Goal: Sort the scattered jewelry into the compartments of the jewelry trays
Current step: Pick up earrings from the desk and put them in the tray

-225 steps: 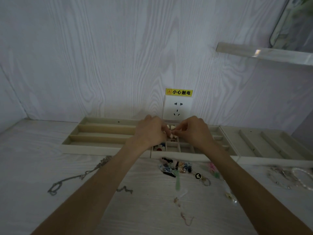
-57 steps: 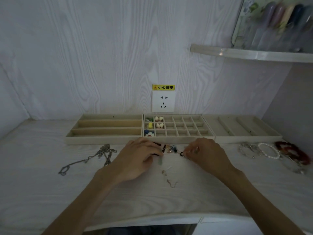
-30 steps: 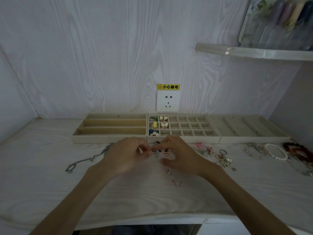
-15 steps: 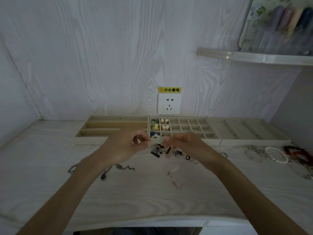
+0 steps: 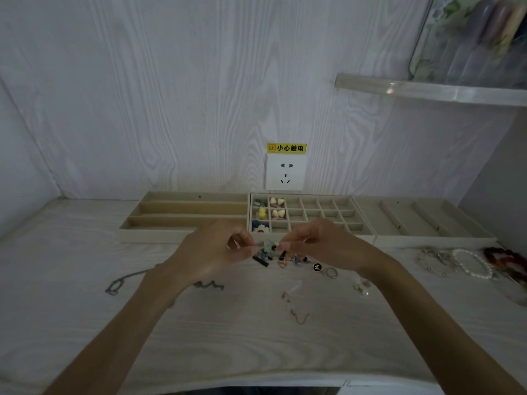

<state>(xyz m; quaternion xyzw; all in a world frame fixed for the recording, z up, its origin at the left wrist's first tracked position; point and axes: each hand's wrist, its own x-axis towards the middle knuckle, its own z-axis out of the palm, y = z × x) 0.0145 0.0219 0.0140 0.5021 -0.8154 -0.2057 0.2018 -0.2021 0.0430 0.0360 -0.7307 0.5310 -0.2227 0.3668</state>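
Chains: a silver chain (image 5: 125, 280) lies loose on the bench (image 5: 85, 323) at far left, with a shorter bit (image 5: 209, 285) near my left wrist; neither is sorted.
Left tray: the long-slot tray (image 5: 182, 215) looks empty, so I judge the chains are meant for it.
Left hand: my left hand (image 5: 211, 252) has thumb and forefinger pressed together on one side of a small pale-green piece (image 5: 269, 246), held above the pile.
Middle tray: the grid tray (image 5: 310, 215) has only its two left columns in use: green, yellow and blue-white bits, plus two cells of cream shells. The rest look empty.
Right hand: my right hand (image 5: 319, 243) pinches the other side of the same piece.
Pile: small dark and coloured pieces (image 5: 281, 259), a ring (image 5: 330, 272) and hooks (image 5: 296, 309) wait on the bench.
Right tray: the slotted tray (image 5: 422, 220) looks empty.
Bracelets: pearl (image 5: 470, 263) and red (image 5: 504, 260) strands lie unsorted at far right.
Progress: early, I reckon; most is left.
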